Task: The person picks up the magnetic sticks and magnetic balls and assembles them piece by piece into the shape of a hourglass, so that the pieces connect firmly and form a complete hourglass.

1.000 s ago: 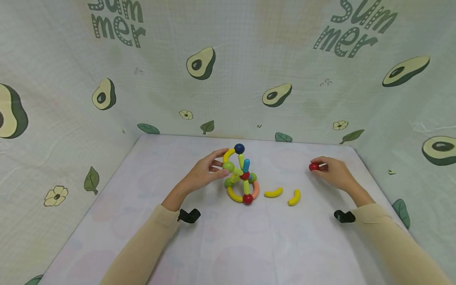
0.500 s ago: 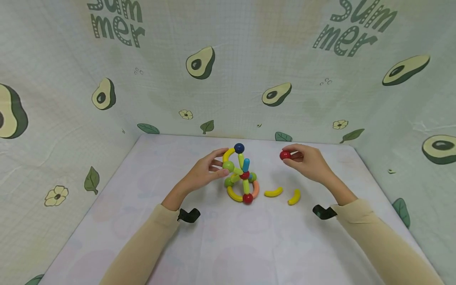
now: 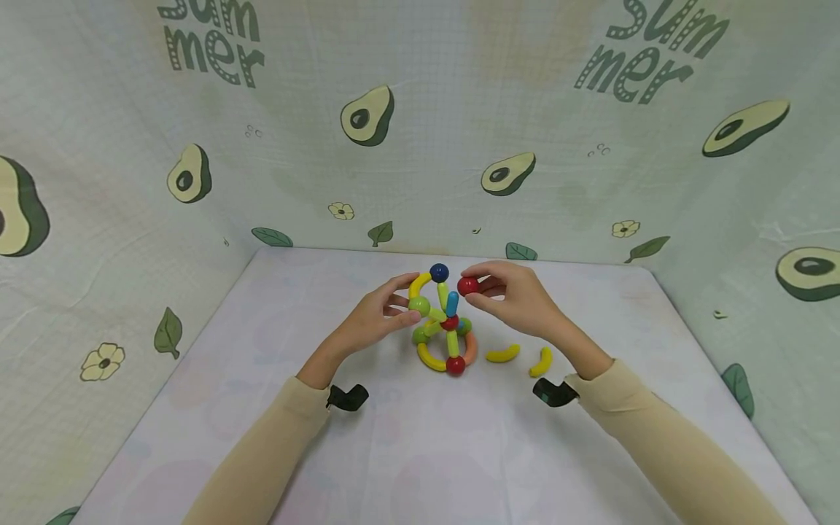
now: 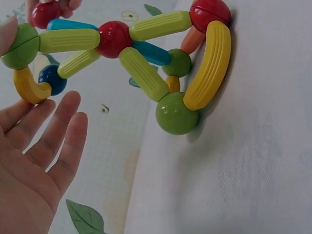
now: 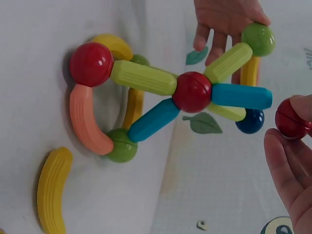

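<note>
A magnetic ball-and-stick construction [image 3: 453, 343] stands on the table, with a ring of curved sticks and balls at its base and a red ball [image 5: 192, 91] at its centre. My left hand [image 3: 377, 317] steadies its upper left, thumb on a green ball [image 4: 22, 46] and index fingertip by a yellow curved stick [image 4: 30, 87]. Between thumb and fingertips my right hand [image 3: 518, 299] pinches a loose red ball [image 3: 468, 285]. In the right wrist view this ball is just off the free end of an upward blue stick [image 5: 242, 96]. A dark blue ball [image 3: 439, 273] tops the far side.
Two loose yellow curved sticks, a left one [image 3: 503, 354] and a right one [image 3: 541, 362], lie on the table right of the construction, below my right forearm. Avocado-printed cloth [image 3: 420, 168] walls the table [image 3: 420, 452] at the back and sides.
My right hand has carried the red ball leftward from the table's right side to the top of the construction. My left hand and the construction have stayed in place.
</note>
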Available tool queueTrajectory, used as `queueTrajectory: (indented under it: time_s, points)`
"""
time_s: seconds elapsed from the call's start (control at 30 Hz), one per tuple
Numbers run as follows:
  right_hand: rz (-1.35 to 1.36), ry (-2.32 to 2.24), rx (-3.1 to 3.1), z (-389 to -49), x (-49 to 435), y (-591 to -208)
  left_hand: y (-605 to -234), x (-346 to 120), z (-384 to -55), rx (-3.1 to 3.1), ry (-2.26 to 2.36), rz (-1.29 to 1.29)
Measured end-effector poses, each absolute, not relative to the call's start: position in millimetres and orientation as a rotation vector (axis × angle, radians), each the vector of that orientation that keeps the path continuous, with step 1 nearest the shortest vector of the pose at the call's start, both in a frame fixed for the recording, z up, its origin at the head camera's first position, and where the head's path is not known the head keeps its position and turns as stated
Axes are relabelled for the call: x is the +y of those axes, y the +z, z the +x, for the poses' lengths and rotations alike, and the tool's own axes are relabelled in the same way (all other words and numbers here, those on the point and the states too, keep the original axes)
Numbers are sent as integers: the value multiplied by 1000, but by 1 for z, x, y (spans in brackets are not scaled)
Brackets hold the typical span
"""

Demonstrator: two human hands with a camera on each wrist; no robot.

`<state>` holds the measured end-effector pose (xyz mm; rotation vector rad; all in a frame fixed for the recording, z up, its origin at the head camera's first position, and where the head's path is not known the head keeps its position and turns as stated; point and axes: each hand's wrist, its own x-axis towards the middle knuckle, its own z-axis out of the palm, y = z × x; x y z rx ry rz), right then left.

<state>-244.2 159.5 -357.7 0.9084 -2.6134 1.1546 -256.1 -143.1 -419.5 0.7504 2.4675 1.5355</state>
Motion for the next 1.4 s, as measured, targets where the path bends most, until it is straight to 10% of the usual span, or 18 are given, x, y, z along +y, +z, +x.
queueTrajectory:
  time_s: [1.4]
  points:
    - [874, 1036, -2712, -241, 194, -376, -421, -144, -255, 2473, 1551, 721]
